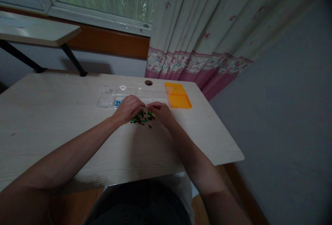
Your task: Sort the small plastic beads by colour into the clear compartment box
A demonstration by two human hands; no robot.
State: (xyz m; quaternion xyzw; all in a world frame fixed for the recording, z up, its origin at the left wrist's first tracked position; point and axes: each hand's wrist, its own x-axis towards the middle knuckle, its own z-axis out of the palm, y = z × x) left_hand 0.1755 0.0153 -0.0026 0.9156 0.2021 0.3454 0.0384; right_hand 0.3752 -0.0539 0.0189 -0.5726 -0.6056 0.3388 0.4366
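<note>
A loose pile of small brown, green and yellow building bricks (143, 117) lies on the table. Over its left part is my left hand (129, 109), fingers curled in, the thumb and fingertips close together. My right hand (160, 110) comes in from the other side with its fingers pinched. Both sets of fingertips nearly meet above the pile's far edge; whatever they hold is too small to make out. Just beyond the hands sits a clear plastic compartment box (106, 95), with blue pieces (118, 102) in one near compartment. The hands hide part of this box.
An orange tray (178, 96) stands at the right end of the clear box. Behind it is a round hole (148, 83) in the table (64, 121). A raised shelf (38, 27) on black legs stands at the back left. A curtain (197, 52) hangs behind the table.
</note>
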